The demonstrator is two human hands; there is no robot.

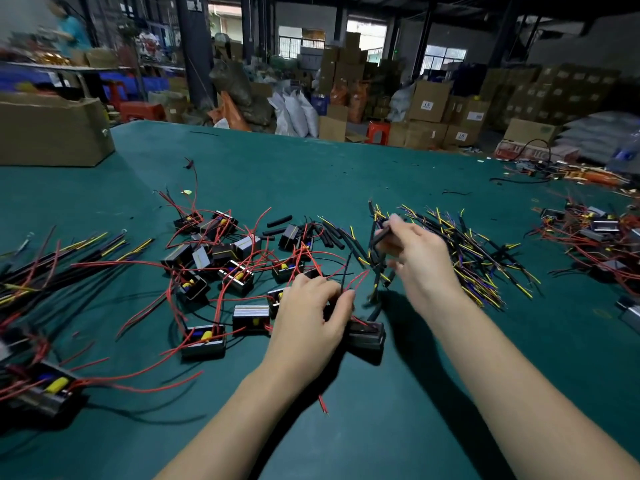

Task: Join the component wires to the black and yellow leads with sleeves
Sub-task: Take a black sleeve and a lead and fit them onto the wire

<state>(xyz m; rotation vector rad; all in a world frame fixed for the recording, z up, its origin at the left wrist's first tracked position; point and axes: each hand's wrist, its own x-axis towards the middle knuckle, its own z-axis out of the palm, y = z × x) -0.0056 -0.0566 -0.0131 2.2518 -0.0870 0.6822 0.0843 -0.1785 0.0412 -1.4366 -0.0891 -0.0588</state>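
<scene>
While a black lead (381, 235) is pinched by the right hand (412, 258), a component (367, 336) is gripped by the left hand (308, 317), hemmed in by red-wired parts (221, 268) and a lead pile (474, 258).

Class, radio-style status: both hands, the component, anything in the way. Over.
Left hand grips black component by its red wires. Right hand pinches black lead over lead pile. Loose components crowd the left side.
</scene>
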